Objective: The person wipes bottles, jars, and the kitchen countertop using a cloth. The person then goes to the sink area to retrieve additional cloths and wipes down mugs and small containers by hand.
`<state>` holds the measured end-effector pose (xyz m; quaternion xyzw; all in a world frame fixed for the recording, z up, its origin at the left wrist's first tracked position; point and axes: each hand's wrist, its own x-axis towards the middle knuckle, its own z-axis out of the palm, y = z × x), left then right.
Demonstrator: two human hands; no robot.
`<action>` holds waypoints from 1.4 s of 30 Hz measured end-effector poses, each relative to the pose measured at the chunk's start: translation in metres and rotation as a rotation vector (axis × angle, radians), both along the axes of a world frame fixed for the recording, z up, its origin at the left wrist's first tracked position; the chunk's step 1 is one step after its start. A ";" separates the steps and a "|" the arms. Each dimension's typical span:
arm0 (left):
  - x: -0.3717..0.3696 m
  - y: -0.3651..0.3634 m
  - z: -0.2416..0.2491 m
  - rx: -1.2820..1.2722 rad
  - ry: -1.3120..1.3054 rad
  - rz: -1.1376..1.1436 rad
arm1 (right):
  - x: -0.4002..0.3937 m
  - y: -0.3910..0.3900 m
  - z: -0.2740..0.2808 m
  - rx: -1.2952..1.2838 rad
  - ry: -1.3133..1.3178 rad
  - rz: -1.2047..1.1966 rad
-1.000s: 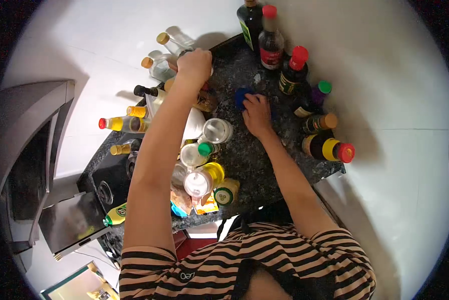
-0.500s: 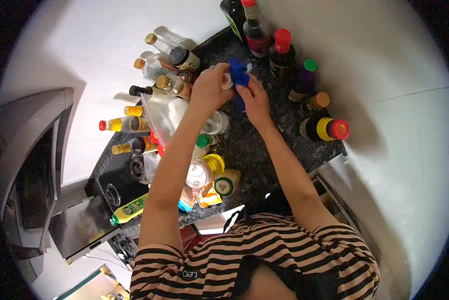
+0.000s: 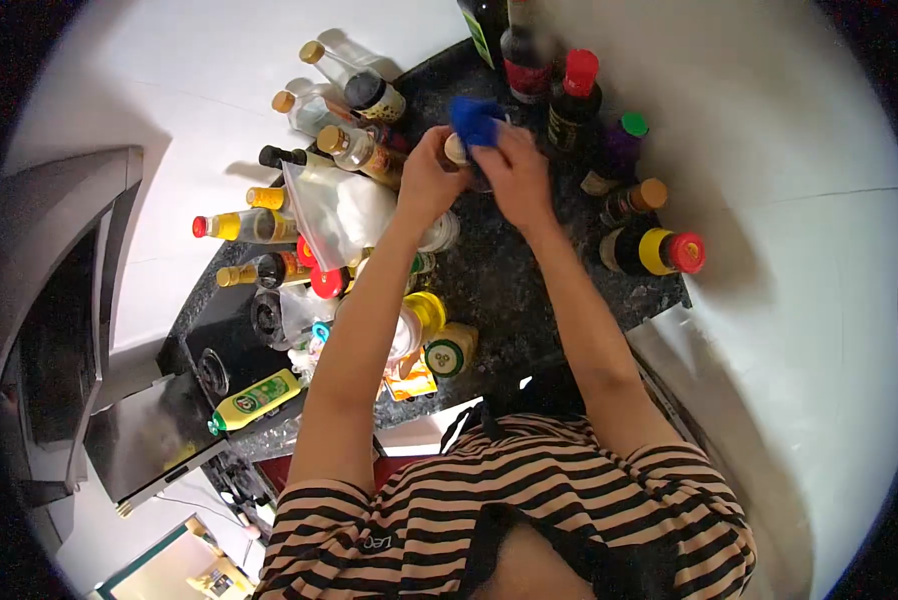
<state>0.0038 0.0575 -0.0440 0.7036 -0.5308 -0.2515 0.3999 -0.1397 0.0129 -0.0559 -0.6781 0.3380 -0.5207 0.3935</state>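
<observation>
My left hand (image 3: 432, 182) is closed around what looks like a bottle (image 3: 456, 150). Its pale round top shows, and the fingers hide most of its body. A crumpled blue cloth (image 3: 476, 122) is gripped in my right hand (image 3: 515, 178) and pressed against the bottle's far right side. Close to the left hand are a glass bottle with a golden cap (image 3: 367, 158) and a see-through plastic bag with something white in it (image 3: 354, 210). Right of the right hand stands a dark bottle with a red cap (image 3: 576, 100).
Several sauce bottles line the right edge of the black speckled counter (image 3: 514, 290), including a red-capped one with a yellow neck (image 3: 659, 251). Crowded on the left are bottles, a green-lidded jar (image 3: 451, 350) and a yellow detergent bottle (image 3: 256, 400). A range hood (image 3: 69, 320) juts out at far left.
The cloth has shifted slightly up and is bunched over the far side of the bottle. My right hand has moved closer to the left and turned over the cloth. The view has shifted a little.
</observation>
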 end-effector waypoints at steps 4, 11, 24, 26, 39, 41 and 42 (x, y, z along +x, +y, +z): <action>-0.003 -0.003 0.008 0.100 -0.153 0.023 | 0.024 0.000 -0.020 -0.055 -0.049 -0.037; -0.006 -0.002 0.000 -0.032 -0.194 -0.023 | 0.029 -0.010 -0.059 0.257 0.128 -0.069; -0.011 0.001 -0.013 -0.115 0.086 0.046 | 0.019 0.006 -0.081 0.150 0.083 -0.203; -0.017 0.003 -0.007 -0.165 0.191 0.023 | 0.016 0.003 -0.064 0.232 0.079 -0.178; -0.043 0.015 0.015 -0.363 0.529 0.214 | 0.026 -0.017 -0.098 1.318 -1.203 0.346; -0.044 0.009 0.013 -0.390 0.492 0.229 | 0.032 -0.014 -0.101 1.259 -1.281 0.394; -0.044 0.006 0.011 -0.404 0.475 0.238 | 0.029 -0.010 -0.089 1.255 -1.271 0.388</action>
